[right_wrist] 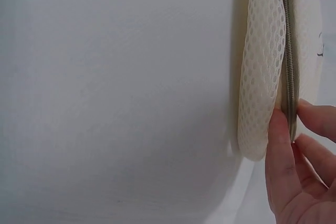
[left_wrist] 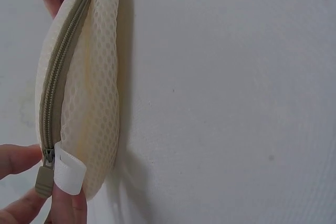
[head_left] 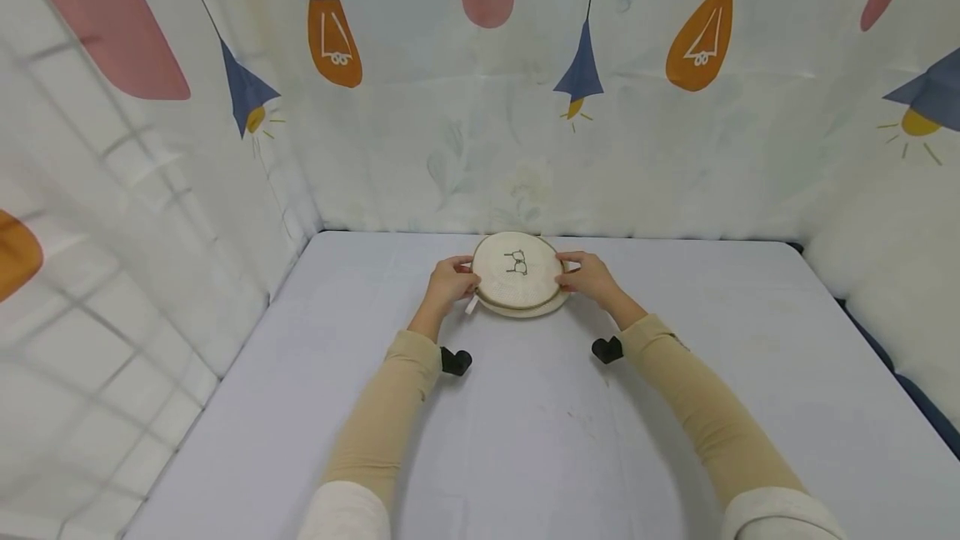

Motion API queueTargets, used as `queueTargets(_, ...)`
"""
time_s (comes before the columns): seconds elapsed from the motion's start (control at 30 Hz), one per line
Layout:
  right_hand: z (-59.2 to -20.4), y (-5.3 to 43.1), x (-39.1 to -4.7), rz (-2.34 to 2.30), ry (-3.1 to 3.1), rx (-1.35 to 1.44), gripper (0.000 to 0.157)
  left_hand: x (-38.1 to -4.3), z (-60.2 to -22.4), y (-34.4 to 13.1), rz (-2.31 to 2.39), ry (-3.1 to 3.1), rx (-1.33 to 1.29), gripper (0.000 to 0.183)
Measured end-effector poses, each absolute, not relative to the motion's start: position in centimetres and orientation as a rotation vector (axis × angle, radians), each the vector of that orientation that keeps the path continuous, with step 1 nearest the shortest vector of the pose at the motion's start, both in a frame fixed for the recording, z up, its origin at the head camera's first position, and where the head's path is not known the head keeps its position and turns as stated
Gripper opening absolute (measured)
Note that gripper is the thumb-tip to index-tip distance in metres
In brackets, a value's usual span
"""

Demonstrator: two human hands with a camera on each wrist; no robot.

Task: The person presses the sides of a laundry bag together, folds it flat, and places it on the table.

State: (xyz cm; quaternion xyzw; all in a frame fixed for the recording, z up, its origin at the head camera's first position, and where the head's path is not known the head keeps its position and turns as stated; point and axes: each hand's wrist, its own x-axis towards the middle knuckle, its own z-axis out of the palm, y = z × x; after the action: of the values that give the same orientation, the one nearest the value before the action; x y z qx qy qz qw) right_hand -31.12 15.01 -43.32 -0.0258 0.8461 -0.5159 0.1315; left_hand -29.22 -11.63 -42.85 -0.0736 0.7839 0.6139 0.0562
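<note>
A round cream mesh laundry bag (head_left: 517, 290) with a dark line drawing on top sits toward the far side of the table. My left hand (head_left: 452, 280) pinches its left edge, near the zipper pull (left_wrist: 45, 181) and a white fabric tag (left_wrist: 70, 176). On the opposite edge, my right hand (head_left: 591, 277) grips the bag between thumb and fingers, right at the zipper (right_wrist: 287, 66). The olive zipper runs along the rim and looks closed in both wrist views. Honeycomb mesh (left_wrist: 102, 77) bulges below the zipper.
A white-covered table (head_left: 525, 440) stretches around the bag. Behind it hangs a pale curtain (head_left: 480, 148) printed with lamps and bulbs, which continues along both sides. Small black pieces (head_left: 456, 362) stick out at the inner side of both sleeve cuffs.
</note>
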Motion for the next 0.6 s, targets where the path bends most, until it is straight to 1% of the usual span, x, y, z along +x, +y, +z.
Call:
queueTargets(0.3, -43.1, 14.89, -31.45, -1.399, 2.489, -0.135, 0.057, -29.41, -42.86, -11.76, 1.788, 2.42, -0.25, 0.054)
queueTargets(0.6, -43.13, 15.08, -31.87, -1.358, 2.476, -0.088, 0.056, -29.63, -43.5, -11.62, 1.759, 2.432, -0.269, 0.052)
